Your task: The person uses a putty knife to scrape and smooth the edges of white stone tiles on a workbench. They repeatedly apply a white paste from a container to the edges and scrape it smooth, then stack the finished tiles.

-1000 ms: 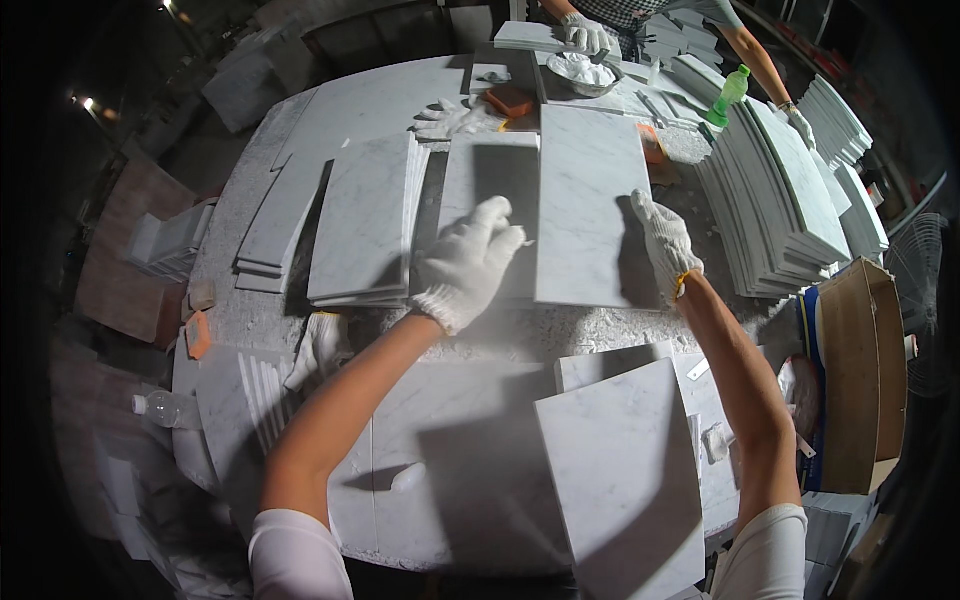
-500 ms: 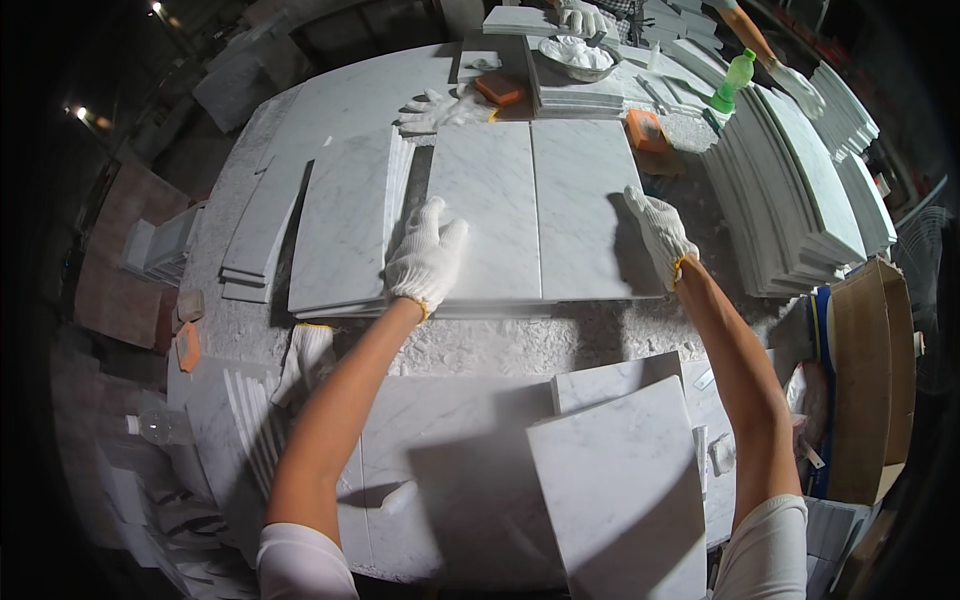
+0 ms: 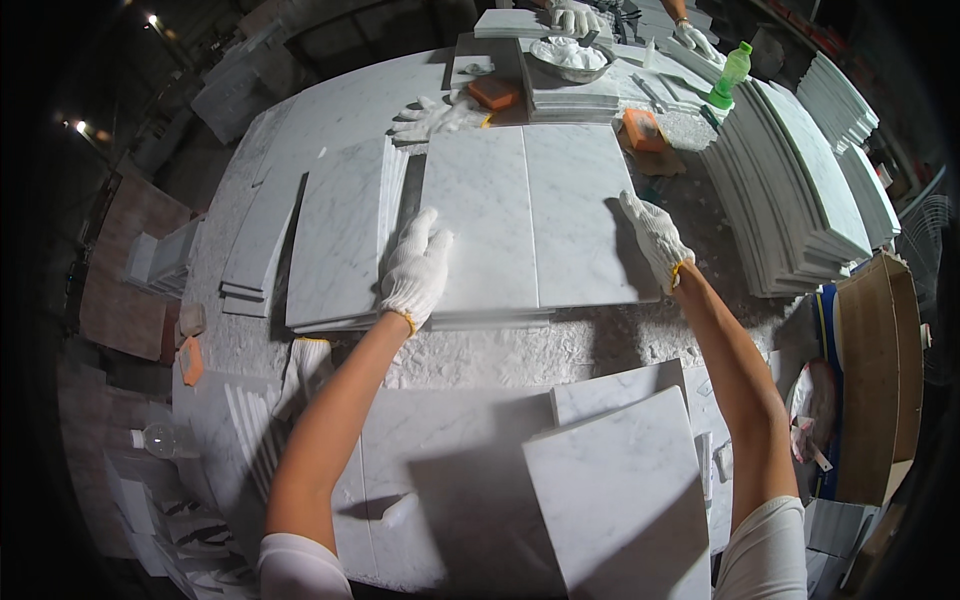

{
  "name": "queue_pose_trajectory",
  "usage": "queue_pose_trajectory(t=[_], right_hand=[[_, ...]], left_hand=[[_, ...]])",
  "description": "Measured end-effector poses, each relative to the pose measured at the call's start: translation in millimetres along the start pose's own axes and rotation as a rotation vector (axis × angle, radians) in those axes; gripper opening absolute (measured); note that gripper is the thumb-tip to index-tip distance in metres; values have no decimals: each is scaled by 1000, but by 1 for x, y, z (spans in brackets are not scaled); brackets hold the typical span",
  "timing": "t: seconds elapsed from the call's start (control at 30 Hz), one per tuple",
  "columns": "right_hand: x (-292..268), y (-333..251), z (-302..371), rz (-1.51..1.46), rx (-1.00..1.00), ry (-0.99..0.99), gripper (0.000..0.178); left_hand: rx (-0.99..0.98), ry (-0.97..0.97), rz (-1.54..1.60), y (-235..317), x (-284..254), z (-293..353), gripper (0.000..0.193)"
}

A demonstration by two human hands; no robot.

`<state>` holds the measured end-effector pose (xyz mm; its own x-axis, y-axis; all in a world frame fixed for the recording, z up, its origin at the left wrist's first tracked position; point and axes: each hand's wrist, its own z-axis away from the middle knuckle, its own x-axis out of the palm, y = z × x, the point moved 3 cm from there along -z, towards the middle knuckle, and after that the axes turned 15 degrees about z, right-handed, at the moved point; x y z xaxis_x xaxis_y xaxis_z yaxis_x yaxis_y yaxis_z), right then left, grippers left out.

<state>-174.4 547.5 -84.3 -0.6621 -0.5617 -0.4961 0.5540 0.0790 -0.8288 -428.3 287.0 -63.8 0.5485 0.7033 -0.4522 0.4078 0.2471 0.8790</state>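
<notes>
Two white, grey-veined marble tiles lie side by side in front of me, the left tile (image 3: 478, 200) and the right tile (image 3: 585, 215), with a thin straight seam between them. Both my hands wear white knit gloves with yellow cuffs. My left hand (image 3: 416, 265) rests along the left tile's outer edge, its fingers stretched out. Against the right tile's outer edge lies my right hand (image 3: 655, 238), fingers extended and thumb side partly hidden. Other tiles show beneath the left tile's near edge. Left of my left hand leans a stack of similar tiles (image 3: 335, 235).
Tall tile stacks (image 3: 790, 190) stand at the right, near a green bottle (image 3: 732, 75). Orange blocks (image 3: 643, 130), a loose glove (image 3: 437, 118) and a bowl of white material (image 3: 570, 60) lie beyond. Nearer me sits a tilted tile (image 3: 620, 490). A co-worker's gloved hand (image 3: 697, 42) shows far back.
My left hand has shifted slightly left along the tile's edge, its fingers closer together. My right hand stays at the right edge. The co-worker's hand has moved from the right stack toward the back.
</notes>
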Motion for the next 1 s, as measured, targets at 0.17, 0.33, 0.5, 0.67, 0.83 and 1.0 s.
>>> queue_pose_trajectory(t=[0.17,0.33,0.5,0.67,0.83,1.0], right_hand=[[-2,3,2,25,55,46,72],[-2,9,-9,131,74,5,81],[-3,13,0,30,124,-33,82],[-2,14,2,60,107,-82,78],[3,19,-5,84,97,-30,76],[2,15,0,47,154,25,68]], left_hand=[[58,20,3,-17,3,-6,48],[55,24,49,-22,3,-8,48],[25,15,-49,-2,1,-1,51],[-152,-61,-259,21,4,6,59],[407,-32,-928,52,30,21,67],[393,-717,-255,71,70,74,52]])
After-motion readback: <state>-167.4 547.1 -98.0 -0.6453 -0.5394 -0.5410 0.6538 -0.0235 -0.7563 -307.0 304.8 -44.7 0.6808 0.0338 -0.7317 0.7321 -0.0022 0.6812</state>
